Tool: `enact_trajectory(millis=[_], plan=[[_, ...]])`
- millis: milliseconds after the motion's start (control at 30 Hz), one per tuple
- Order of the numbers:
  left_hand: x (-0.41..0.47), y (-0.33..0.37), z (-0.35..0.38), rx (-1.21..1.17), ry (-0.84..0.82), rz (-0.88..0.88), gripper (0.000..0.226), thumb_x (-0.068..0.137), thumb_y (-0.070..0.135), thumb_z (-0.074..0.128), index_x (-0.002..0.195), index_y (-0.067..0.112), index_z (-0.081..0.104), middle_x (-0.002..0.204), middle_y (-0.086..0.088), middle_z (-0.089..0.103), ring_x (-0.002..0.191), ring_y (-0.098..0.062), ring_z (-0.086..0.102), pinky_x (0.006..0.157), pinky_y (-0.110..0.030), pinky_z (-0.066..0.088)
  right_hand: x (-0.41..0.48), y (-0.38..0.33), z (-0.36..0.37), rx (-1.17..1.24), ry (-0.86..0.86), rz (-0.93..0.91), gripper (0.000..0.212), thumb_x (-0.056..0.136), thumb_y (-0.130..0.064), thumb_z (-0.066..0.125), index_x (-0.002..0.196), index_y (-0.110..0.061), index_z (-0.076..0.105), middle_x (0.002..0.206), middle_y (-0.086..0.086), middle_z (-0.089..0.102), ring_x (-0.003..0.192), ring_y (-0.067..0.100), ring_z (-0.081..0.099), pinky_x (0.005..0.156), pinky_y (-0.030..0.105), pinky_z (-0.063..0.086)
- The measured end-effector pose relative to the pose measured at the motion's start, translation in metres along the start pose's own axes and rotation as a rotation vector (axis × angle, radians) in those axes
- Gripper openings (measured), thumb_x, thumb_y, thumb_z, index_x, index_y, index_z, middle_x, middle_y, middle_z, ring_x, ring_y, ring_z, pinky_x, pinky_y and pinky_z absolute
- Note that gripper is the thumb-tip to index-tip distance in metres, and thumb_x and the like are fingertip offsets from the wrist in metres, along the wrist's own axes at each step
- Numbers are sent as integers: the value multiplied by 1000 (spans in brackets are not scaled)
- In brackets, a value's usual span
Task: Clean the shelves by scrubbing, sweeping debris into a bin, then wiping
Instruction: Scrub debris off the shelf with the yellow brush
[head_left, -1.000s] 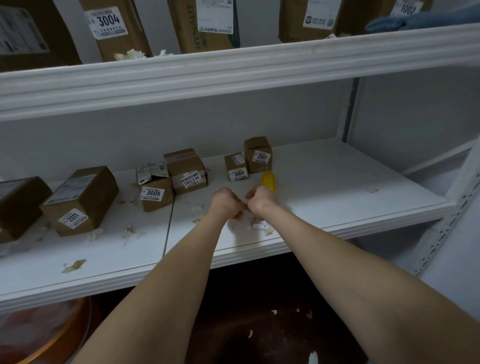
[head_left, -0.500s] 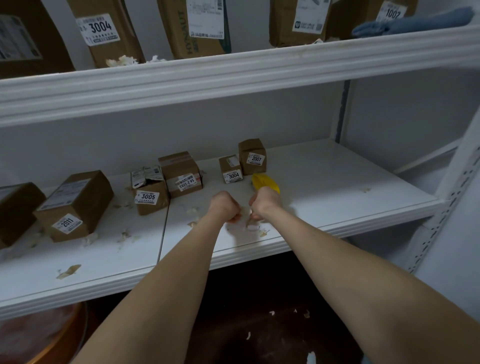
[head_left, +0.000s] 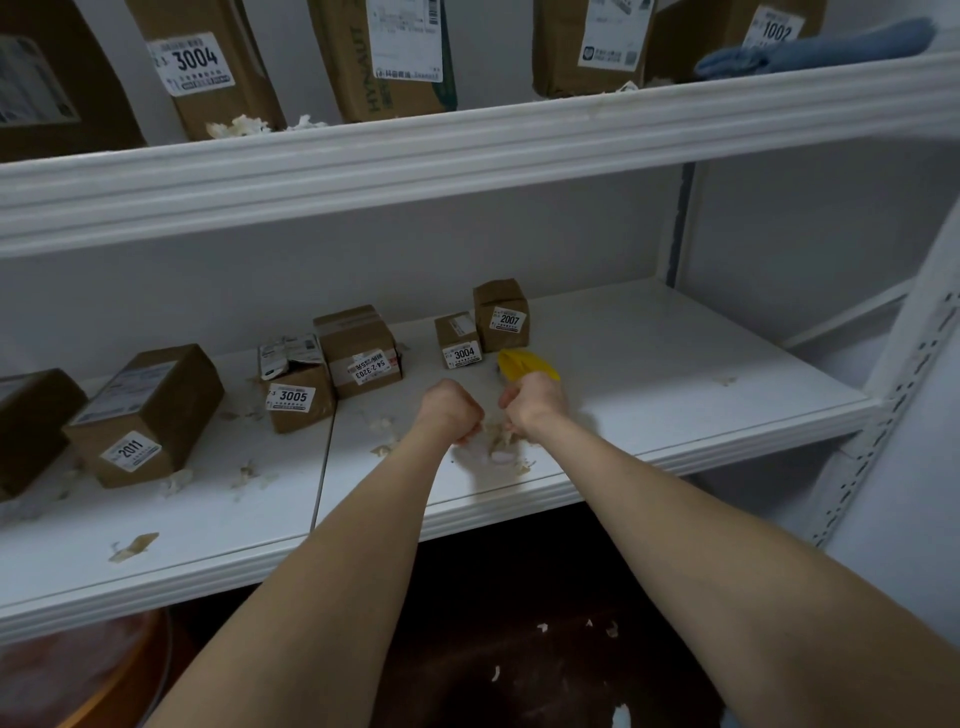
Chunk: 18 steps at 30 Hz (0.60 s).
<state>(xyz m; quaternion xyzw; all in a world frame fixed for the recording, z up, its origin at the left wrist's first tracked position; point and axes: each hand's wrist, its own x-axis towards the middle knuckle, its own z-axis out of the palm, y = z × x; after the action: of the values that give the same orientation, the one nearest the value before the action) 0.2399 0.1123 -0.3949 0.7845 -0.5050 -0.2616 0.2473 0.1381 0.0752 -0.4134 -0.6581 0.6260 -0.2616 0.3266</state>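
A heap of pale, flaky debris (head_left: 501, 449) lies at the centre of the frame, near the front lip of the smooth white shelf (head_left: 649, 374). Just above it, the right hand (head_left: 535, 405) grips a flat yellow plastic tool (head_left: 527, 364). The left hand (head_left: 452, 415) is balled into a fist beside it; whether it holds scraps is hidden. Small labelled cardboard boxes (head_left: 457, 340) stand behind, and a blue cloth (head_left: 815, 49) lies at upper right.
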Motion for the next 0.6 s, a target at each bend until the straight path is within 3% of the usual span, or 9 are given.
enact_trajectory(millis=[100, 200, 267, 333, 400, 500, 600], plan=[[0, 2, -1, 22, -7, -3, 15, 89, 8, 58, 94, -1, 70, 86, -16, 70, 79, -29, 70, 76, -38, 59, -7, -1, -7, -69, -24, -7, 23, 90, -12, 57, 107, -16, 72, 116, 8, 66, 104, 28, 63, 90, 32, 52], [2, 6, 1, 54, 18, 33, 25, 90, 20, 61, 71, 4, 65, 64, -6, 64, 55, -18, 62, 73, -34, 59, -10, 1, -13, -160, -4, -8, 21, 91, -25, 60, 107, -19, 71, 116, 4, 66, 107, 28, 61, 82, 27, 48], [4, 10, 5, 39, 44, 41, 39, 95, 28, 52, 64, 7, 60, 60, -4, 62, 52, -16, 58, 72, -32, 58, -14, 1, -19, -207, 47, -7, 30, 87, -43, 62, 99, -17, 70, 108, 4, 67, 103, 27, 63, 73, 26, 44], [3, 15, 7, 40, 45, 62, 32, 97, 21, 46, 77, 4, 64, 74, -10, 68, 66, -21, 65, 79, -34, 57, -16, 4, -27, -219, 111, -21, 36, 84, -52, 59, 87, -18, 69, 98, 5, 69, 95, 28, 65, 70, 27, 44], [1, 22, 11, 53, 43, 90, 23, 94, 9, 46, 104, 1, 65, 103, -17, 68, 96, -29, 66, 89, -39, 54, -16, 8, -38, -191, 201, -38, 36, 87, -50, 53, 78, -18, 66, 90, 7, 68, 91, 29, 65, 67, 27, 43], [0, 29, 15, 107, 54, 120, 31, 93, 3, 42, 119, 2, 59, 122, -19, 59, 112, -32, 58, 97, -37, 48, -8, 14, -54, -108, 323, -31, 29, 90, -44, 53, 100, -20, 64, 102, 8, 66, 99, 31, 62, 73, 29, 43], [4, 32, 17, 168, 81, 145, 35, 93, 2, 40, 124, 2, 57, 131, -16, 54, 122, -29, 50, 100, -30, 40, 9, 14, -56, -66, 259, -16, 49, 85, -47, 62, 121, -15, 53, 122, 11, 59, 112, 33, 57, 88, 37, 49]])
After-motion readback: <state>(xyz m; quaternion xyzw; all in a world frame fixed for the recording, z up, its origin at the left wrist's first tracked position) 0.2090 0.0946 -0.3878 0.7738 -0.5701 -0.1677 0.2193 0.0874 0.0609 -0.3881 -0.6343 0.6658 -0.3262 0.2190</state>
